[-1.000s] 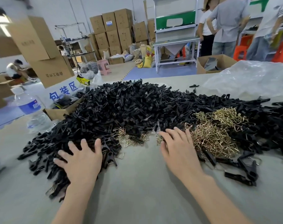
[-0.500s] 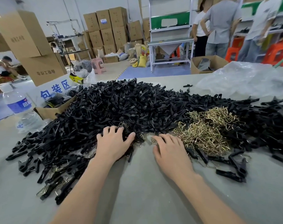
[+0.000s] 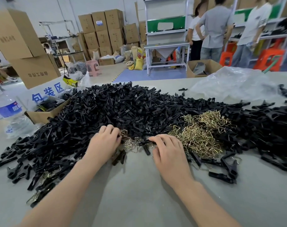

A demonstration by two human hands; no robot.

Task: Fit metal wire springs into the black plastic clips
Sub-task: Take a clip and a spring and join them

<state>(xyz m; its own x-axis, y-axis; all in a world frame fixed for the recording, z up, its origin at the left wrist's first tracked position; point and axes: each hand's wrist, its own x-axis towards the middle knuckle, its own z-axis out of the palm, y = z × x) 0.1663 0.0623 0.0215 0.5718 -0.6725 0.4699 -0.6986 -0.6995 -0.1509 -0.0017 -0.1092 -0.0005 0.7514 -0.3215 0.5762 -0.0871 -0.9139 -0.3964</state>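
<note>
- Black plastic clips [image 3: 131, 108] lay in a large heap just beyond both hands, spreading out to either side of them.
- Metal wire springs [image 3: 200, 136] formed a brass-coloured pile just right of the right hand; a few lay loose between the hands.
- Left hand [image 3: 105, 143]: fingers curled into the heap's near edge; grip hidden, cannot tell.
- Right hand [image 3: 169, 154]: fingers arched, tips touching parts; pinch cannot be confirmed.
- Water bottle [image 3: 6, 108] stood far left of the left hand.
- Table [image 3: 139, 194] supported everything.
</note>
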